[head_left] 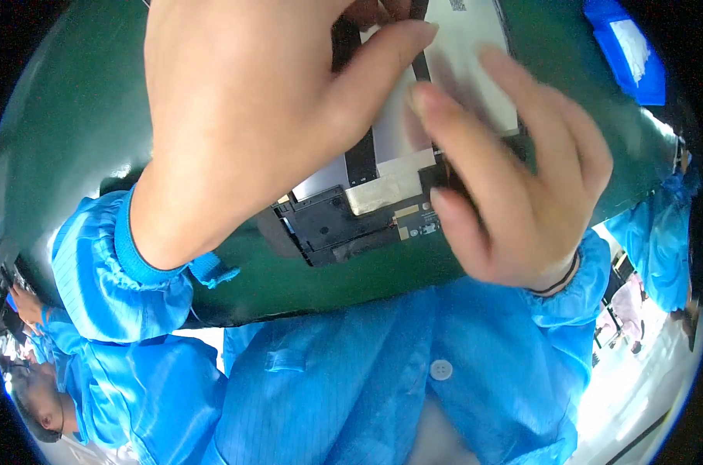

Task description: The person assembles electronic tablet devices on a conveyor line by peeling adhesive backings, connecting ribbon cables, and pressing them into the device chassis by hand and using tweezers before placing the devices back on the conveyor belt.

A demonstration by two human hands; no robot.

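An opened flat electronic device, like a tablet [328,225], lies on the green table, with a black frame and silver battery packs [471,70]. A strip of pale tape [394,186] crosses the lower end of the packs, beside a small circuit board [419,221]. My left hand [250,101] spreads over the left part of the device, its thumb stretched across the packs. Most of its other fingers are hidden or cut off by the upper edge. Over the right side hovers my right hand [522,170], fingers apart and slightly blurred, with nothing visible in them.
The green table mat [65,147] curves round the device, and its near edge runs close to my body. At the far right lies a blue tray [626,50] with something white in it. Co-workers in blue clothing [653,240] appear at both sides.
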